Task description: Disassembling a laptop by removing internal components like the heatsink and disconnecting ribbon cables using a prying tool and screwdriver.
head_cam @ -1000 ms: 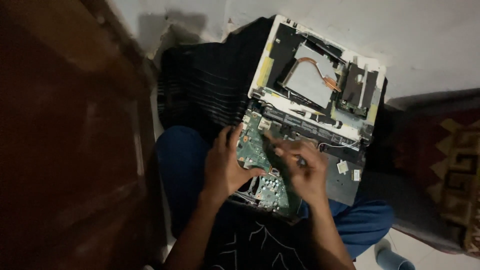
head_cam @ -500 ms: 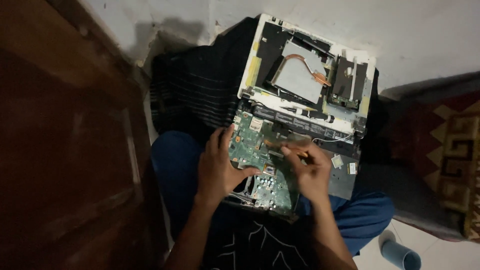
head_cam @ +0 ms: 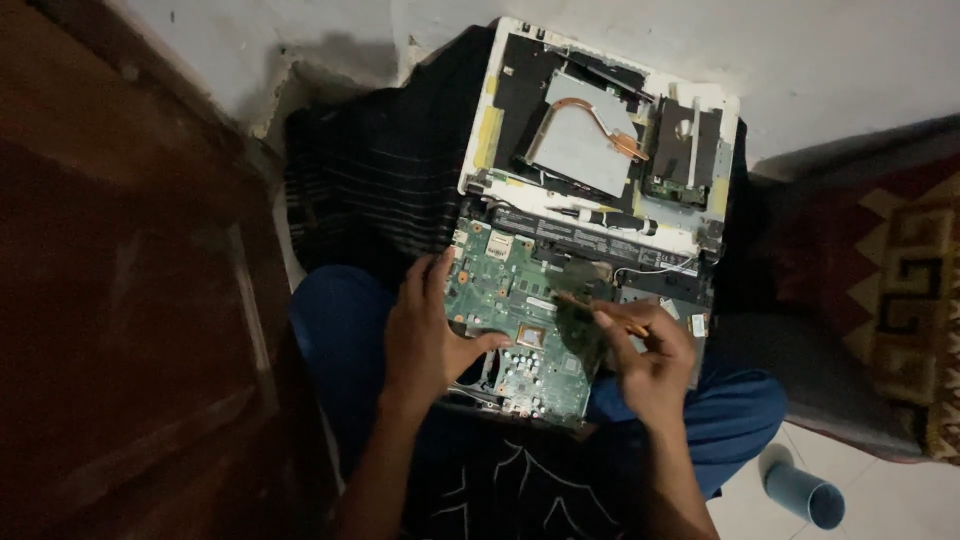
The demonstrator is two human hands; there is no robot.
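On the far left stands a dark wooden door (head_cam: pixel 130 300). Next to it a striped black cloth (head_cam: pixel 370 180) lies on the floor. The person sits with legs crossed in blue trousers (head_cam: pixel 335 330), and a green circuit board (head_cam: pixel 520 330) rests on their lap.

The left hand (head_cam: pixel 425 335) lies flat on the left part of the board. Its fingers are spread and its thumb points right, so it presses the board down and grips nothing.

The right hand (head_cam: pixel 650 365) is at the right edge of the board. Its fingers are pressed together, pinching a thin stick-like tool (head_cam: pixel 600 312). The tool's long side slants up and to the left, and its tip sits over the board's right part. So the board lies left of this grip, and the right hand is the one nearer that spot.

Farther away lies an open white laptop case (head_cam: pixel 600 130) with a copper pipe (head_cam: pixel 600 115) inside. To the right is a patterned rug (head_cam: pixel 900 280), and near it a blue cup (head_cam: pixel 800 490).
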